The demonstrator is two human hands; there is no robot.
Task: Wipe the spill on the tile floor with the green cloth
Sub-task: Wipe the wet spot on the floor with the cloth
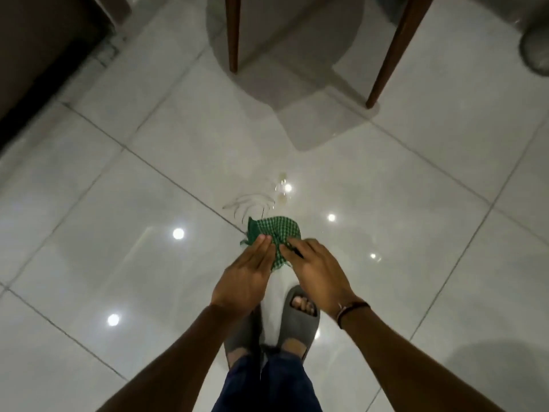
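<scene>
Cloth: green check, bunched into a rounded wad, held in the air in front of the person, above the floor. Long axis runs roughly left to right across the view, with a lower tail hanging toward the person between the hands. A frayed corner sticks out at the left end.
Left hand: fingers straight and together, pressed against the near left side of the cloth; thumb hidden, so a full grasp cannot be confirmed.
Right hand: fingers curled, pinching the cloth's right edge. A dark band sits on that wrist.
Spill: thin curved wet streaks plus a few small pale drops on the floor, just beyond the cloth in the view. Cloth is not touching it.
Floor: glossy white tile, grey grout lines running diagonally, bright round light reflections scattered over it.
Feet: grey slides, toes pointing toward the spill; dark blue trouser legs above them.
Chair legs: two brown wooden legs at the top of the view, well beyond the spill, casting a grey shadow.
Bin: grey round container at the top right edge; contents cannot be seen.
Far left: dark furniture edge against the floor.
</scene>
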